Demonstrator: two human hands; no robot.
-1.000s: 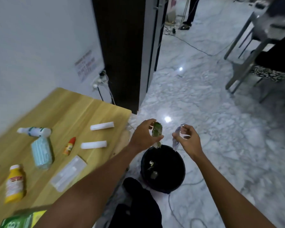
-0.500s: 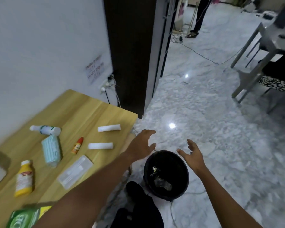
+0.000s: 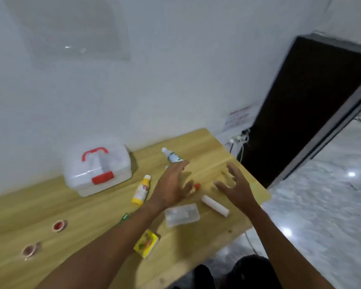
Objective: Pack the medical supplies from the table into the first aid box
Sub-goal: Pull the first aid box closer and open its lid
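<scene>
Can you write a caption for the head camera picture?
Both open hands hover over supplies beside the closed first aid box.

White wall (image 3: 154, 90), wooden table (image 3: 61, 215), dark door (image 3: 300, 111), marble floor (image 3: 331, 205)

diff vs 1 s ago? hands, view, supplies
Both hands let go of the scraps they held over the bin, then swung left. Now the left hand and right hand hover open and empty above the table. The view turned left too, bringing the shut first aid box into sight. The supplies lie unmoved.
</scene>
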